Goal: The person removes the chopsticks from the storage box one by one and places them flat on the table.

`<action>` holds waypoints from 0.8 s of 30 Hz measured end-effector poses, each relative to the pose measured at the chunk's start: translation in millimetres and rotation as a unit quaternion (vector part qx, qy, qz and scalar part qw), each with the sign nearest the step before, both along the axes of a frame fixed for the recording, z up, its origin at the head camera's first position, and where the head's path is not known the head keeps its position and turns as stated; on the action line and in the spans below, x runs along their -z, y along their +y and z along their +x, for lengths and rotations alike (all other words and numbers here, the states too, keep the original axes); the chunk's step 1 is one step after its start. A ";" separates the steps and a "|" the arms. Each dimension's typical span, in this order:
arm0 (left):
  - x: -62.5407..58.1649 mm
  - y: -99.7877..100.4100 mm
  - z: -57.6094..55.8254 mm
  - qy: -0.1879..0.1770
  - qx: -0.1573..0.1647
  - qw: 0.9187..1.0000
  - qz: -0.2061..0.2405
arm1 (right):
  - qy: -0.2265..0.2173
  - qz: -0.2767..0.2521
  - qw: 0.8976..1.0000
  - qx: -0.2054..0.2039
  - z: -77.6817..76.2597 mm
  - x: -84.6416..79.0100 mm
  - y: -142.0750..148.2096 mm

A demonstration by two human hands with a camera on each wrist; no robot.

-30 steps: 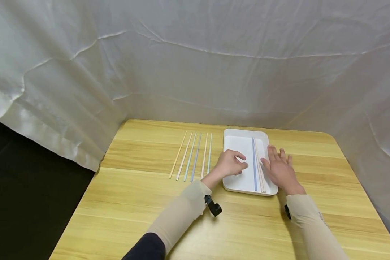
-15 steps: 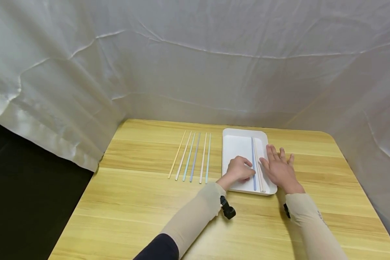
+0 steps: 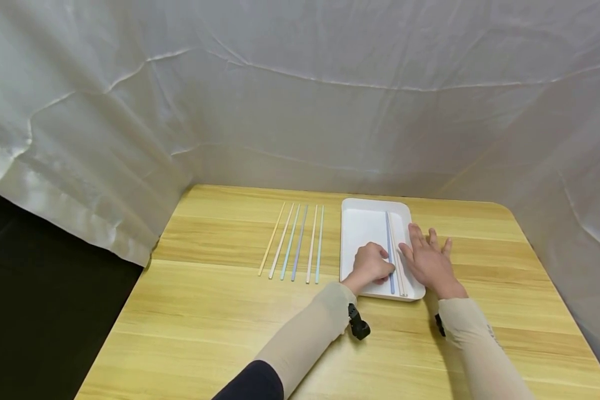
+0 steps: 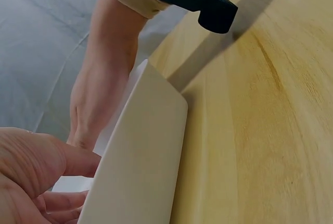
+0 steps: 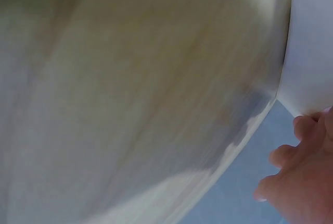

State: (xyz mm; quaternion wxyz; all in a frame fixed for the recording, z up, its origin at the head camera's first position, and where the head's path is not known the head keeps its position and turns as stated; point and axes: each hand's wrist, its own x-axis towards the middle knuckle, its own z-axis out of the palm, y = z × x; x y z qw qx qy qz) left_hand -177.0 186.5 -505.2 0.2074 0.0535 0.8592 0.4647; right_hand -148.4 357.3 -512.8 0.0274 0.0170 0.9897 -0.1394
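Note:
In the head view, my left hand [image 3: 372, 264] is inside the white tray [image 3: 360, 206], its fingers curled and pinching at the blue chopstick [image 3: 389, 239]. The contact itself is partly covered by the fingers. Pale chopsticks [image 3: 403, 286] lie just right of the blue one. My right hand [image 3: 430, 264] rests along the tray's right rim with fingers spread and thumb over the edge. From the left wrist, the tray wall [image 4: 140, 156] hides the tips of my left fingers [image 4: 62, 200]. The right wrist view catches my right fingers [image 5: 283, 156] beside the tray wall [image 5: 312, 47].
Left of the tray, several chopsticks [image 3: 297, 244] in yellow, pale pink, mint and blue lie side by side on the wooden table [image 3: 205, 311]. A grey curtain [image 3: 300, 111] hangs behind the table and at both sides.
My left hand has moved right inside the tray, from beside the blue chopstick onto it, its fingers closing there. My right hand has kept its place on the rim.

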 end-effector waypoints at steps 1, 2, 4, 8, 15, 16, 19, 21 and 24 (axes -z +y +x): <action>0.5 0.4 -0.1 0.004 0.001 1.000 -0.003 | 0.000 0.000 1.000 0.000 -0.1 0.1 0.0; 0.7 0.8 -0.2 0.008 0.002 1.000 -0.006 | 0.000 -0.001 1.000 0.001 -0.4 0.4 0.0; 0.6 1.1 -0.3 0.016 0.007 1.000 -0.014 | 0.001 -0.002 1.000 0.001 -0.7 0.1 0.1; 0.0 2.5 -0.1 0.030 0.012 0.999 -0.029 | -0.001 -0.007 1.000 0.002 -0.7 -0.5 0.1; -1.7 2.9 2.8 0.054 0.012 0.997 -0.061 | 0.000 -0.017 1.000 0.003 -0.5 0.4 -0.7; -1.5 2.9 2.9 0.056 0.009 0.996 -0.062 | -0.002 -0.019 1.000 0.004 -0.4 0.4 -1.1; -0.6 2.4 2.9 0.062 0.004 0.996 -0.062 | -0.004 -0.021 1.000 0.005 -0.4 0.8 -1.3; -0.5 1.7 2.5 0.064 0.000 0.996 -0.057 | -0.004 -0.022 1.000 0.004 -0.3 0.8 -1.5; -0.3 0.1 1.0 0.062 -0.003 0.997 -0.052 | -0.002 -0.022 1.000 0.003 -0.1 0.8 -1.5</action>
